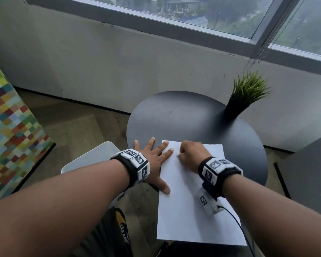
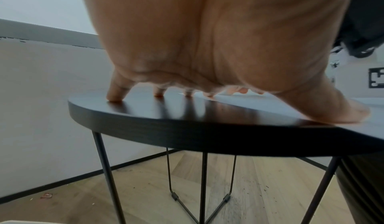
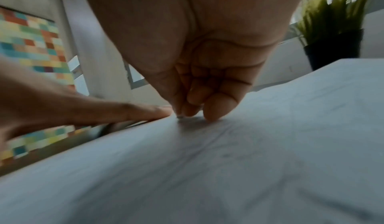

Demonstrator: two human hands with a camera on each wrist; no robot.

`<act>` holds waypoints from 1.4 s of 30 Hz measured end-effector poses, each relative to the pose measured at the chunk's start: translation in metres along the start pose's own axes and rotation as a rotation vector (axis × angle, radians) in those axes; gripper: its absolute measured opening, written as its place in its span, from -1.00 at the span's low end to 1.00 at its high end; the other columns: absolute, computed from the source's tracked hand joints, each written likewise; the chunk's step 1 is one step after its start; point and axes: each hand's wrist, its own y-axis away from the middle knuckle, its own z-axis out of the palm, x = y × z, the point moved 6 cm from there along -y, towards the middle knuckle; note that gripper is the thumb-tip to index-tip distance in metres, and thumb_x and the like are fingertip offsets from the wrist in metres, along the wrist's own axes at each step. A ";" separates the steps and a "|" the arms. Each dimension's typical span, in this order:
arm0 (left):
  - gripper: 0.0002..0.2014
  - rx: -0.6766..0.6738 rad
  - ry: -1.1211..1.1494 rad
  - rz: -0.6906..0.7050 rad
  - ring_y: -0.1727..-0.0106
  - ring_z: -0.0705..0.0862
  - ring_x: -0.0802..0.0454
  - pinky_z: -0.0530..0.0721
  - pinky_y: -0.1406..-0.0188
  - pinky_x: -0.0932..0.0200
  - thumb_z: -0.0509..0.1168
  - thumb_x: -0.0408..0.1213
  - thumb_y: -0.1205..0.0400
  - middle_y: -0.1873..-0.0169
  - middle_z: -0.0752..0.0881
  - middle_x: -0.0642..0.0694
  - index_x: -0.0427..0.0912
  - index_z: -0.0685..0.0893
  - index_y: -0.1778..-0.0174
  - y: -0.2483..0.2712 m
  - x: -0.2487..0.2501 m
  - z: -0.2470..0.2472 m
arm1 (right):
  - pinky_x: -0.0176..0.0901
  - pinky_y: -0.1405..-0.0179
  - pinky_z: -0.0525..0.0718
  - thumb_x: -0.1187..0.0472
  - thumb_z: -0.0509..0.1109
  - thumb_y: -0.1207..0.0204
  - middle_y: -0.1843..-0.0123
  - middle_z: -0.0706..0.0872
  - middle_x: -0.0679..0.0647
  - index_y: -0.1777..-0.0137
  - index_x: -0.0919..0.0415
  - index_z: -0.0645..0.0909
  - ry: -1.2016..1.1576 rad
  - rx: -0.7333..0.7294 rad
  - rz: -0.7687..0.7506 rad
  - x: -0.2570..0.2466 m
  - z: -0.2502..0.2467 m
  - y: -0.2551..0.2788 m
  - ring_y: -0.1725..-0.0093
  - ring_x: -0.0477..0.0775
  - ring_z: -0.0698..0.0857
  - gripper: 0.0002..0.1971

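A white sheet of paper point(image 1: 189, 210) lies on a round black table point(image 1: 183, 117), its near end overhanging the table's front edge. My left hand point(image 1: 154, 162) rests flat with fingers spread, some on the bare table top point(image 2: 187, 111), the index finger point(image 3: 145, 112) and thumb on the paper's left edge point(image 2: 239, 99). My right hand point(image 1: 185, 151) sits near the sheet's far end with its fingers curled tight, bunched fingertips point(image 3: 212, 112) touching the paper point(image 3: 228, 161). I see nothing held in it. A faint line runs along the sheet from those fingertips.
A potted green plant point(image 1: 246, 93) stands at the table's far right point(image 3: 332, 43). A white chair point(image 1: 93, 158) is left of the table, a multicoloured checkered panel point(image 1: 7, 127) further left. A black cable point(image 1: 235, 219) trails from my right wrist. Wall and window lie behind.
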 end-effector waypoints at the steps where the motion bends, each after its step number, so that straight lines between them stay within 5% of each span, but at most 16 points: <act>1: 0.38 0.003 0.000 0.004 -0.76 -0.40 -0.26 -0.16 -0.53 -0.75 0.32 0.70 -0.18 -0.75 -0.41 0.14 0.27 -0.35 -0.74 0.001 0.001 -0.002 | -0.03 -0.01 0.60 0.10 0.23 -0.60 -0.10 0.74 0.20 -0.10 0.16 0.57 0.024 -0.019 -0.075 -0.012 0.003 0.007 -0.11 0.28 0.66 -0.81; 4: 0.38 -0.007 0.005 0.003 -0.76 -0.38 -0.29 -0.16 -0.50 -0.77 0.37 0.67 -0.19 -0.76 -0.39 0.12 0.27 -0.32 -0.75 0.004 0.003 -0.007 | -0.01 0.03 0.62 0.13 0.20 -0.63 -0.06 0.75 0.19 -0.17 0.16 0.56 0.048 -0.154 -0.324 -0.039 0.015 0.030 -0.06 0.27 0.68 -0.78; 8: 0.33 -0.029 -0.017 -0.003 -0.76 -0.37 -0.33 -0.11 -0.47 -0.83 0.35 0.66 -0.22 -0.76 -0.39 0.08 0.35 -0.34 -0.73 0.003 0.005 -0.007 | -0.05 0.06 0.62 0.04 0.21 -0.61 0.01 0.73 0.13 0.03 0.08 0.52 0.069 -0.043 -0.127 0.001 -0.002 0.007 -0.04 0.25 0.68 -0.86; 13: 0.35 -0.041 -0.010 -0.005 -0.75 -0.39 -0.35 -0.12 -0.43 -0.86 0.39 0.65 -0.19 -0.75 -0.42 0.09 0.38 -0.34 -0.71 0.002 0.005 -0.007 | -0.08 0.08 0.56 0.16 0.25 -0.61 -0.08 0.72 0.16 -0.15 0.14 0.57 0.153 -0.239 -0.412 -0.048 0.019 0.048 -0.08 0.24 0.67 -0.82; 18: 0.34 -0.022 -0.026 0.001 -0.75 -0.35 -0.37 -0.06 -0.43 -0.87 0.38 0.66 -0.17 -0.77 -0.37 0.06 0.40 -0.33 -0.70 0.001 0.005 -0.006 | -0.08 0.16 0.46 0.07 0.17 -0.67 -0.05 0.72 0.20 -0.05 0.16 0.50 0.177 -0.087 -0.228 -0.019 -0.006 0.017 -0.09 0.29 0.66 -0.82; 23: 0.38 -0.039 -0.038 -0.008 -0.74 -0.39 -0.37 -0.06 -0.39 -0.89 0.41 0.65 -0.16 -0.75 -0.41 0.09 0.39 -0.35 -0.70 0.001 0.005 -0.006 | -0.06 0.09 0.53 0.14 0.32 -0.59 -0.11 0.71 0.17 -0.17 0.17 0.56 0.174 -0.293 -0.454 -0.057 0.020 0.058 -0.11 0.28 0.66 -0.79; 29: 0.31 -0.043 -0.058 -0.012 -0.75 -0.34 -0.40 0.01 -0.38 -0.87 0.41 0.64 -0.18 -0.77 -0.38 0.06 0.49 -0.32 -0.67 0.002 0.006 -0.007 | -0.03 0.08 0.54 0.07 0.19 -0.67 -0.09 0.71 0.24 -0.11 0.23 0.53 0.120 -0.096 -0.141 -0.002 -0.006 0.012 -0.10 0.30 0.66 -0.77; 38: 0.30 -0.079 -0.068 -0.006 -0.74 -0.37 -0.41 0.07 -0.49 -0.74 0.50 0.52 -0.26 -0.77 -0.39 0.03 0.41 -0.26 -0.72 0.008 0.010 -0.015 | -0.06 0.01 0.63 0.04 0.26 -0.62 -0.04 0.74 0.12 -0.10 0.06 0.52 -0.071 -0.204 -0.181 -0.012 0.012 0.028 0.00 0.20 0.66 -0.84; 42: 0.32 -0.094 -0.101 -0.024 -0.74 -0.38 -0.42 0.07 -0.52 -0.72 0.47 0.53 -0.30 -0.76 -0.41 0.02 0.39 -0.37 -0.71 0.008 0.013 -0.015 | -0.01 0.06 0.63 0.10 0.21 -0.61 -0.06 0.71 0.19 -0.05 0.13 0.47 -0.033 -0.069 -0.026 0.012 0.000 0.013 -0.02 0.28 0.63 -0.87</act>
